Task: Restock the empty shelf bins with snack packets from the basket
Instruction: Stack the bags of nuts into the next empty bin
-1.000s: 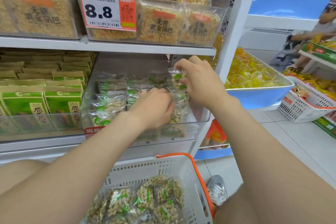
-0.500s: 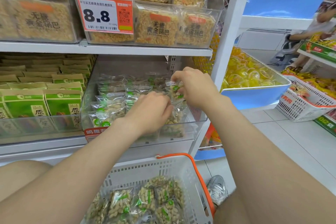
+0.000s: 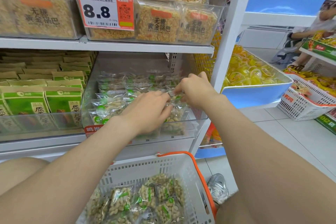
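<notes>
A clear plastic shelf bin (image 3: 198, 123) on the middle shelf holds rows of clear nut packets with green labels (image 3: 109, 103). Both my hands are inside the bin at its right side. My left hand (image 3: 147, 111) lies knuckles up over the front packets, fingers curled down onto them. My right hand (image 3: 196, 90) pinches the top edge of a nut packet (image 3: 177, 97) standing in the right-hand row. Below, a white basket with an orange handle (image 3: 181, 165) holds several more of the same packets (image 3: 145, 200).
Green and tan boxes (image 3: 60, 102) fill the bin to the left. Rice-crisp packs (image 3: 158, 23) and an 8.8 price tag (image 3: 104, 9) sit on the shelf above. A blue tub of yellow jelly cups (image 3: 254, 94) and another white basket (image 3: 305, 103) stand at right. A person (image 3: 316, 29) stands far right.
My right hand has come down and back a little with the packet, lowering it into the right-hand row. My left hand has stayed over the front packets.
</notes>
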